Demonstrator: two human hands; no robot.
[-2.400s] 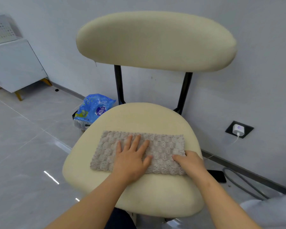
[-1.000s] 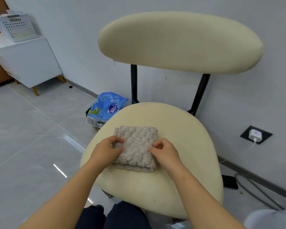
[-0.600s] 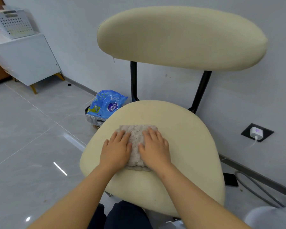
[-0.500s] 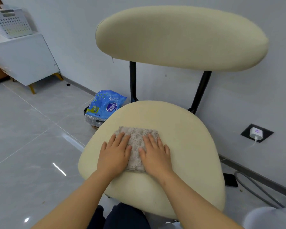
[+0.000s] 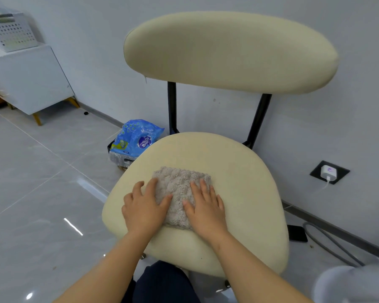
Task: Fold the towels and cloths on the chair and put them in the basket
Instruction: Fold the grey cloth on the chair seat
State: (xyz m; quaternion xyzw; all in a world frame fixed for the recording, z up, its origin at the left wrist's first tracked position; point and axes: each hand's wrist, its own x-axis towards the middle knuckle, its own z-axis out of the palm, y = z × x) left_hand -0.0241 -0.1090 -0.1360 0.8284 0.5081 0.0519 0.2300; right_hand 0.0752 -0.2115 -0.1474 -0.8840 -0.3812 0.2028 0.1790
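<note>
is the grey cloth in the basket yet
No, the grey cloth lies folded on the chair seat under the flat left hand and right hand, while the white basket stands on the cabinet.

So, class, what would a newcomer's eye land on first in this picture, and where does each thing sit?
First comes the big cream chair against the grey wall, filling the middle of the view. On its seat lies a folded grey fluffy cloth, with the left hand and the right hand pressing flat on its two sides. A bright blue plastic pack stands out on the floor left of the chair.
</note>
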